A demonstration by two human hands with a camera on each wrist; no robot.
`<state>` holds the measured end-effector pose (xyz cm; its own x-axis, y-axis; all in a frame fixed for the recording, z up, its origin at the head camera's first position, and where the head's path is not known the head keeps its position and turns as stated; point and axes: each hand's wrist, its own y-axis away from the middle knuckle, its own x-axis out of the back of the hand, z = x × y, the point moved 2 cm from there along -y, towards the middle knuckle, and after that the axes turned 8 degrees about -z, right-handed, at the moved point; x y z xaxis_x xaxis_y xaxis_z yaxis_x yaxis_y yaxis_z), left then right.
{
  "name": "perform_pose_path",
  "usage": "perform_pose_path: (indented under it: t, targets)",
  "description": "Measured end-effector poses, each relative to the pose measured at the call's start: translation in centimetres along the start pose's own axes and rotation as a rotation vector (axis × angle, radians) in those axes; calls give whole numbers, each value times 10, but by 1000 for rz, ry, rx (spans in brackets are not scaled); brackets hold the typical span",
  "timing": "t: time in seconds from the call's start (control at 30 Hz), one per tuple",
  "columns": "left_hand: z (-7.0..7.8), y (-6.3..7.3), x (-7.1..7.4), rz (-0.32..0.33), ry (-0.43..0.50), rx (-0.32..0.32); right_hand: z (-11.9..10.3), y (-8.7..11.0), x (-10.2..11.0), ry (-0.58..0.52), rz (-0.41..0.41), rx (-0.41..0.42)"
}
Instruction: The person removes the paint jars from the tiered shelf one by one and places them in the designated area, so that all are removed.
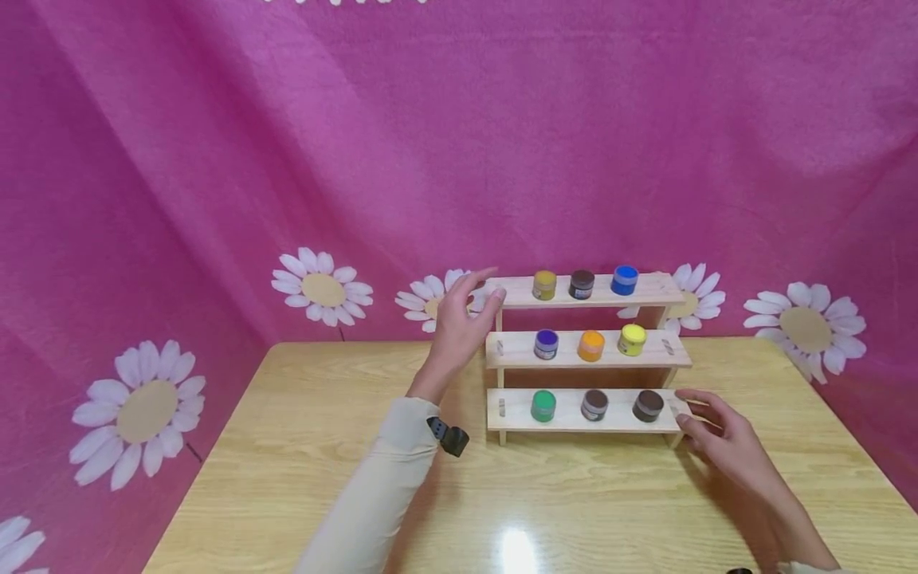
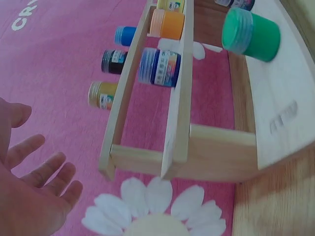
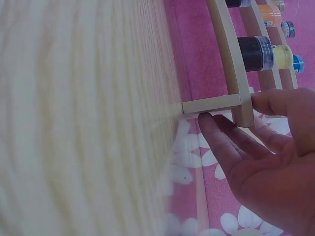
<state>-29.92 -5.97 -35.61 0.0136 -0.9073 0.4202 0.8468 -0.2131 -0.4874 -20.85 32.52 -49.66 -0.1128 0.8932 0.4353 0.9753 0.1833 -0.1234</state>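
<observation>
"The three-tier wooden rack?"
"Pale, nine paint jars aboard — on a wood-grain table before daisy-patterned magenta cloth."
"Held?"
"Left hand spread beside it — right hand pinching its lowest shelf."

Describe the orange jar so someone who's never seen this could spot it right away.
A three-tier wooden rack stands on the table. On its middle shelf sits the orange jar, between a purple jar and a yellow jar. It's the only orange one.
</observation>
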Motion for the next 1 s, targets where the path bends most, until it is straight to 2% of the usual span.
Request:
perform_pose_path:
  t: [0.23, 0.4, 0.5, 0.63, 0.8, 1.0]
  targets:
    - [11, -25, -19, -60, -46, 10, 0, 0, 4, -89, -38, -14]
    - [14, -38, -34, -91, 52, 56, 3, -1, 5, -171, -66, -20]
    - [13, -42, -42, -113, 93, 100, 5, -1, 4, -224, -74, -30]
    - [9, -46, -48, -120, 74, 138, 6, -1, 3, -284, -84, -36]
    - [3, -50, -54, -119, 57, 160, 8, -2, 1, -306, -97, -25]
    - [-1, -53, -60, -124, -7, 161, 9, -1, 2, -302, -101, -18]
